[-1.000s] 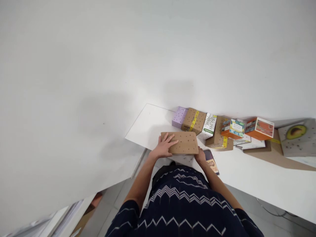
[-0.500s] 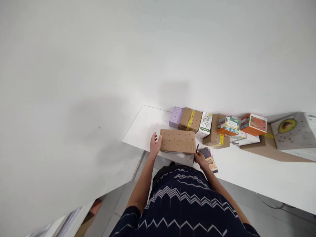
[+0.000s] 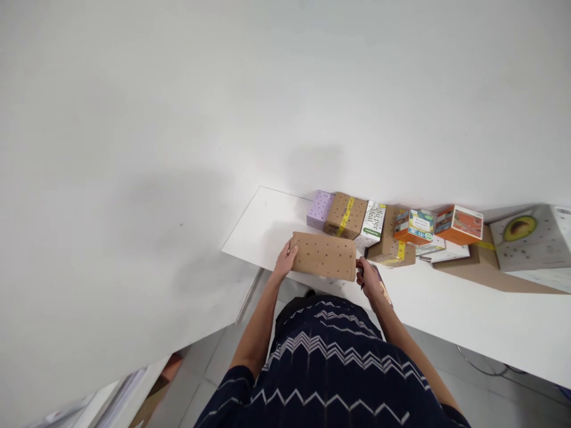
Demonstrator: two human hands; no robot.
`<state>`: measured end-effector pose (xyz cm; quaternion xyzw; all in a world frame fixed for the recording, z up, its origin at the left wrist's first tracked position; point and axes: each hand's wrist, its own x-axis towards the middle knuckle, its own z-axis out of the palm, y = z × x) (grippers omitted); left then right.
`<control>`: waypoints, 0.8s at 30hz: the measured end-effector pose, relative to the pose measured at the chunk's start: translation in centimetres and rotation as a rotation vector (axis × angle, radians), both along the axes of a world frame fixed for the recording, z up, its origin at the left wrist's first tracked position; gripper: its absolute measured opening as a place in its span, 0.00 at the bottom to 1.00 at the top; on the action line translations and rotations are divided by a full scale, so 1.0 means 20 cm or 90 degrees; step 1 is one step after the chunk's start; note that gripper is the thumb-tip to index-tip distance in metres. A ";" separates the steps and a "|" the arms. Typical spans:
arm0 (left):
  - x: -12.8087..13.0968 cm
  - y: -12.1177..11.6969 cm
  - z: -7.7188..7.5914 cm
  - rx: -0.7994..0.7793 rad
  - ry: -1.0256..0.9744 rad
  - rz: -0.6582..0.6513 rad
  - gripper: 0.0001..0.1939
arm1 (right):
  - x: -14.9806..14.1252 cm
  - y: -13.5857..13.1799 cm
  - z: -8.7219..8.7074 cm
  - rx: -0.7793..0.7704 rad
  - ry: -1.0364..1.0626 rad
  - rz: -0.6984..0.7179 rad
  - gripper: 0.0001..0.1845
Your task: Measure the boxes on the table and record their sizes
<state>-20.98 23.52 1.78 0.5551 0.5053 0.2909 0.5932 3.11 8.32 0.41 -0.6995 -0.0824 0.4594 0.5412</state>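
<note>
A flat brown cardboard box with small dark holes (image 3: 324, 256) is held between both my hands just above the white table (image 3: 267, 226). My left hand (image 3: 286, 260) grips its left end, thumb on top. My right hand (image 3: 366, 277) grips its right end and also pinches a thin dark pen. Under my right hand lies a dark booklet with a picture on its cover (image 3: 382, 289), mostly hidden.
Along the wall stand a lilac dotted box (image 3: 320, 209), a brown box with yellow tape (image 3: 344, 215), a white carton (image 3: 372, 222), further brown, colourful and orange boxes (image 3: 459, 224), and an avocado-print box (image 3: 526, 236). The table's left end lies near my left hand.
My left hand slid off the box's top to its left end and closed on it. My right hand came up from the booklet to the box's right end. The box tilted slightly.
</note>
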 end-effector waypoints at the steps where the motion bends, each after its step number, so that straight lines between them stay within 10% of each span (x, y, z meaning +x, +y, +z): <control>1: -0.01 0.00 0.01 0.007 -0.032 0.001 0.30 | 0.00 0.00 0.03 0.020 0.000 0.003 0.22; 7: -0.12 0.00 0.01 -0.016 -0.151 0.028 0.25 | -0.04 -0.03 0.06 0.046 -0.050 0.020 0.20; 13: -0.15 -0.08 -0.09 -0.155 -0.028 0.078 0.24 | -0.07 -0.08 0.02 -0.020 -0.084 0.088 0.25; 24: -0.08 0.02 -0.11 -0.085 0.109 0.045 0.30 | -0.04 -0.07 0.02 -0.074 -0.248 0.183 0.32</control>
